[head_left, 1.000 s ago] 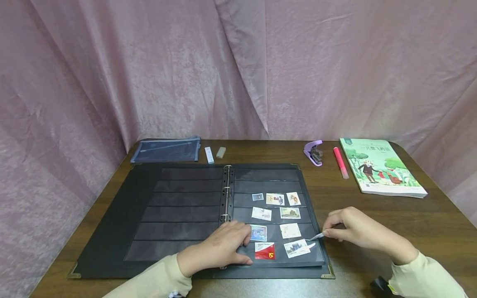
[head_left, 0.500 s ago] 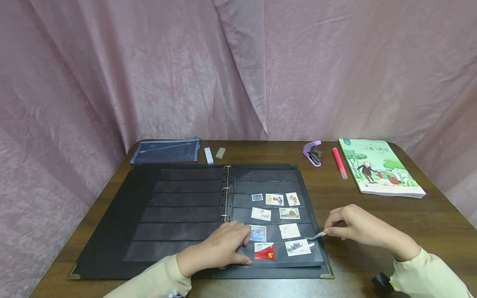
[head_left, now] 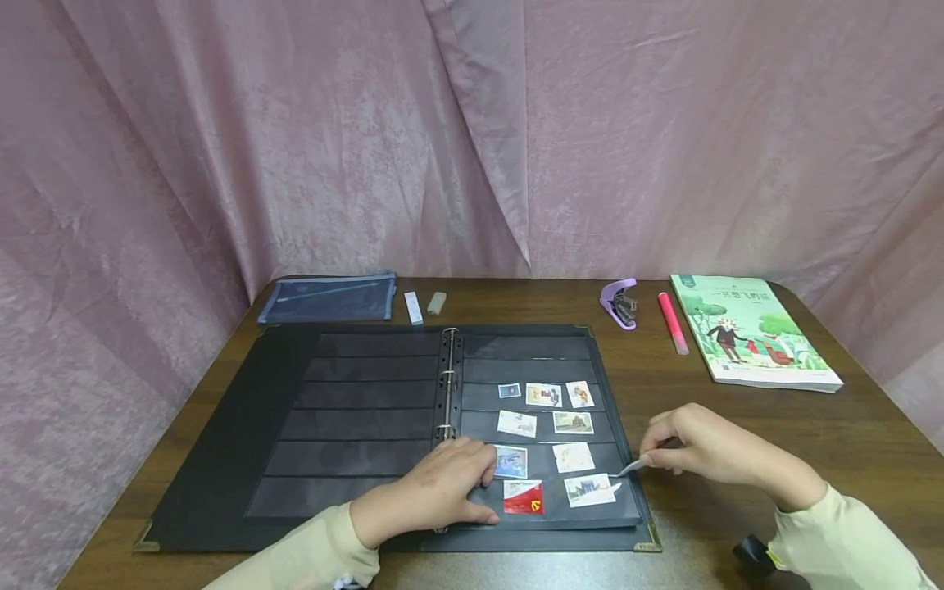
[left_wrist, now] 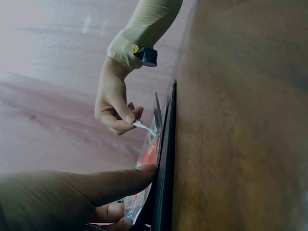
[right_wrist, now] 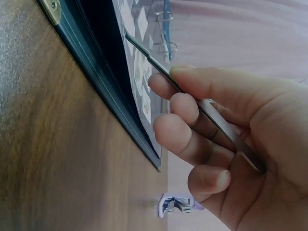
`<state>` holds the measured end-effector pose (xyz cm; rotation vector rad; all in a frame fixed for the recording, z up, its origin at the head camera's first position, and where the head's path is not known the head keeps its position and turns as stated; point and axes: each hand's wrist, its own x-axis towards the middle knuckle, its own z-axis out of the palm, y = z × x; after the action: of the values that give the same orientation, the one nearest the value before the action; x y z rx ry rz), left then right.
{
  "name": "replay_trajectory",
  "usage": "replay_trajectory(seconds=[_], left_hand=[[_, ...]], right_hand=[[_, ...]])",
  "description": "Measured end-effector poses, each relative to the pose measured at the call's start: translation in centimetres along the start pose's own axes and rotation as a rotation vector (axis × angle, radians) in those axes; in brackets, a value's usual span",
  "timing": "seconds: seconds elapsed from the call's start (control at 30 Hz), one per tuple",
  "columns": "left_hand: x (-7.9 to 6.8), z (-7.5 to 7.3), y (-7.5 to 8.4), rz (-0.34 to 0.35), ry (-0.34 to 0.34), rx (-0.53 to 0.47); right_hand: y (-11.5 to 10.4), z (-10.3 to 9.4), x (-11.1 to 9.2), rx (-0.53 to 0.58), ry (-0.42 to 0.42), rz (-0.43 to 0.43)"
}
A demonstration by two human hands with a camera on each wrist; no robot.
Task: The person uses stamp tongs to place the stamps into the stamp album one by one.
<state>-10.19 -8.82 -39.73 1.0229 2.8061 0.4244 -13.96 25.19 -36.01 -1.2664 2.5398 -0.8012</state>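
An open ring binder [head_left: 221,459] lies flat on the brown table [head_left: 737,426], its right page [head_left: 538,369] made of clear pocket strips holding several stamps. The left hand [head_left: 435,492] rests palm down on the lower part of that page near the rings [head_left: 447,385], fingers extended and pressing the sheet flat, just beside a blue stamp [head_left: 511,461] and a red stamp [head_left: 524,497]. The right hand [head_left: 701,451] grips a pair of metal tweezers [head_left: 630,468] between thumb and curled fingers; in the right wrist view the tweezers [right_wrist: 192,91] run under the fingers [right_wrist: 192,139] toward the page edge. The tweezer tips meet the right edge of a pale stamp [head_left: 588,489] lying in the bottom row of the page, tilted slightly. Whether that stamp sits inside its pocket or on top of it cannot be told. At the far edge of the table lie a blue zip pouch [head_left: 328,298], a purple stapler [head_left: 619,303], a pink marker [head_left: 673,322] and a green picture book [head_left: 752,332]. A pink curtain [head_left: 295,147] hangs behind.
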Motion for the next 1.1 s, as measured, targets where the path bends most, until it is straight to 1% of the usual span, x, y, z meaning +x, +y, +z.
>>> replay_trajectory(seconds=[0.23,0.5,0.8,0.93,1.1], left_hand=[[0.03,0.07,-0.1,0.007,0.003,0.014],[0.0,0.12,-0.16,0.004,0.003,0.02],[0.04,0.24,-0.28,0.024,0.024,0.03],[0.02,0.29,-0.31,0.022,0.022,0.032],[0.03,0.3,-0.27,0.017,0.012,0.028]], right_hand=[[0.09,-0.35,-0.22,0.011,0.027,0.048],[0.16,-0.21,0.03,0.062,-0.022,0.06],[0.2,-0.26,0.09,0.051,-0.048,0.058],[0.23,-0.36,0.14,0.055,-0.052,0.06],[0.28,-0.58,-0.2,0.068,-0.029,0.077]])
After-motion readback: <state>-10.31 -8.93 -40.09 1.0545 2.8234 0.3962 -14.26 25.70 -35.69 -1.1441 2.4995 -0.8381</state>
